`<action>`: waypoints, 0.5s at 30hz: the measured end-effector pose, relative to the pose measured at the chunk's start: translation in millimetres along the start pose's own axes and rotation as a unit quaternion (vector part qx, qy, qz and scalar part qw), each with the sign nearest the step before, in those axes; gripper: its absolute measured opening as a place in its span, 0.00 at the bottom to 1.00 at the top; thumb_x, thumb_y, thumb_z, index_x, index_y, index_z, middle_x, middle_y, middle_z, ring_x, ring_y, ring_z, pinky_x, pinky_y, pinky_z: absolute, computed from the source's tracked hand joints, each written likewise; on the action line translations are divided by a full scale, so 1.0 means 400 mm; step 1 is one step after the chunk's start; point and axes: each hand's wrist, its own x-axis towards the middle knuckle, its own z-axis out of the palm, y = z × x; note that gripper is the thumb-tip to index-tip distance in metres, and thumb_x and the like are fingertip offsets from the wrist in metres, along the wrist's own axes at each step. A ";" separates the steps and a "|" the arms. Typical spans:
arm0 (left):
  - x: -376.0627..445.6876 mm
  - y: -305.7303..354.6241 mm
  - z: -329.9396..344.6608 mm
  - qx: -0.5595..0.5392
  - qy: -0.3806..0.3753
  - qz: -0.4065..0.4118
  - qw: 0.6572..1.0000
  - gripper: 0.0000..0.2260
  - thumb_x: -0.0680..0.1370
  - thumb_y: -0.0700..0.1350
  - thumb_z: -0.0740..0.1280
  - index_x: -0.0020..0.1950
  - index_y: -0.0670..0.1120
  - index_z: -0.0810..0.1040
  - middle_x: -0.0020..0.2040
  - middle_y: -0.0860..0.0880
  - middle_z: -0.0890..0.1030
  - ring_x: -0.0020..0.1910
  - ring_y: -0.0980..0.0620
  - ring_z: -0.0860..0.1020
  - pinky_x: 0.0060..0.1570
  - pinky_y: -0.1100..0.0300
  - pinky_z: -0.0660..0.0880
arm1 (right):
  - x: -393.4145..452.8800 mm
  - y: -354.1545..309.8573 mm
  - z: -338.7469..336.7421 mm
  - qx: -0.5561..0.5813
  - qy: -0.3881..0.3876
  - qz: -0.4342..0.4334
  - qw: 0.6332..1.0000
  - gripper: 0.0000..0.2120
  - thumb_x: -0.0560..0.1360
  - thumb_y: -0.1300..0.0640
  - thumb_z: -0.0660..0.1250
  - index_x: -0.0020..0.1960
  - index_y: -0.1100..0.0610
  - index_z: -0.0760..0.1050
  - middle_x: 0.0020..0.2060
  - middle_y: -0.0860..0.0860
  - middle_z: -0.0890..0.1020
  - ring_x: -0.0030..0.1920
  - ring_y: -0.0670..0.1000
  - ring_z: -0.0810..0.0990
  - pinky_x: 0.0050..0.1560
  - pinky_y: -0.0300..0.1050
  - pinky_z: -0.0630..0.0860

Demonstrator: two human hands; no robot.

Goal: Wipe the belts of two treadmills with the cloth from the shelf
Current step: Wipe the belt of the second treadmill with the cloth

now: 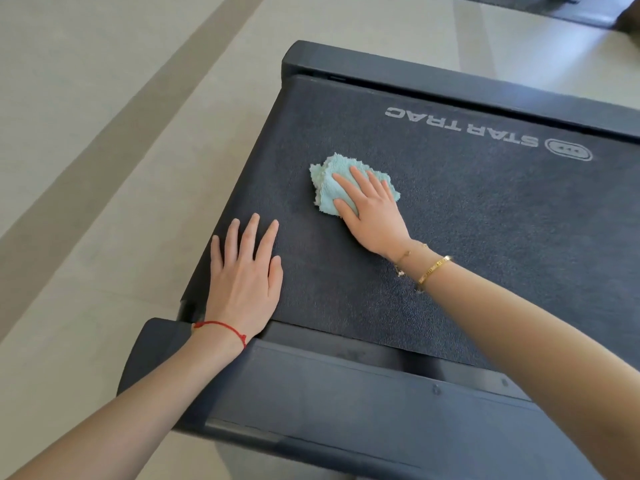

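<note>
Wiping near the belt's (450, 220) left edge: my right hand (372, 209) presses the cloth (329, 183) flat, left hand (247, 271) spread beside it; most belt remains, I judge.

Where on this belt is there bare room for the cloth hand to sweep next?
Bare belt lies right of the right hand and cloth, below the STAR TRAC lettering. A narrower bare strip runs between cloth and far side rail. It is crowded near the left hand.
</note>
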 end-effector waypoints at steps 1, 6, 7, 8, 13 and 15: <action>0.001 -0.001 0.001 0.000 0.003 -0.001 1.000 0.26 0.82 0.52 0.47 0.78 0.47 0.63 0.77 0.42 0.64 0.76 0.37 0.61 0.71 0.35 0.62 | 0.029 0.003 0.003 -0.004 0.005 0.008 1.000 0.24 0.83 0.44 0.51 0.78 0.46 0.57 0.78 0.52 0.57 0.78 0.59 0.51 0.78 0.55 0.45; 0.008 0.000 0.005 0.013 0.009 -0.003 1.000 0.26 0.81 0.52 0.47 0.78 0.47 0.63 0.76 0.41 0.65 0.75 0.36 0.62 0.70 0.34 0.63 | 0.196 -0.011 0.012 -0.016 0.005 0.062 0.998 0.24 0.83 0.44 0.49 0.78 0.46 0.56 0.79 0.53 0.55 0.78 0.59 0.49 0.77 0.57 0.44; 0.009 0.000 0.006 0.016 0.012 -0.003 1.000 0.26 0.81 0.51 0.47 0.78 0.47 0.63 0.76 0.41 0.65 0.75 0.36 0.62 0.70 0.34 0.63 | 0.225 -0.022 0.016 -0.019 0.002 0.067 0.998 0.24 0.83 0.44 0.48 0.78 0.46 0.55 0.79 0.53 0.55 0.78 0.59 0.49 0.77 0.57 0.43; 0.009 0.001 0.007 0.019 0.013 -0.004 1.000 0.25 0.81 0.51 0.47 0.78 0.47 0.63 0.76 0.41 0.65 0.75 0.37 0.62 0.70 0.34 0.62 | 0.246 -0.033 0.021 -0.022 0.000 0.068 0.997 0.24 0.84 0.44 0.48 0.79 0.46 0.55 0.79 0.53 0.55 0.78 0.59 0.49 0.77 0.57 0.43; 0.010 0.002 0.005 0.027 0.010 -0.008 1.000 0.26 0.81 0.51 0.47 0.78 0.47 0.62 0.77 0.42 0.64 0.76 0.37 0.61 0.71 0.35 0.62 | 0.201 -0.075 0.031 0.006 -0.008 -0.030 1.000 0.24 0.83 0.44 0.51 0.78 0.46 0.58 0.78 0.51 0.57 0.78 0.58 0.51 0.77 0.54 0.43; 0.010 0.003 0.004 0.027 0.007 -0.011 1.000 0.26 0.81 0.51 0.47 0.79 0.47 0.61 0.77 0.42 0.63 0.76 0.38 0.60 0.71 0.35 0.62 | 0.122 -0.097 0.037 0.028 -0.018 -0.098 0.995 0.23 0.83 0.45 0.53 0.77 0.46 0.60 0.78 0.51 0.59 0.78 0.58 0.52 0.77 0.55 0.44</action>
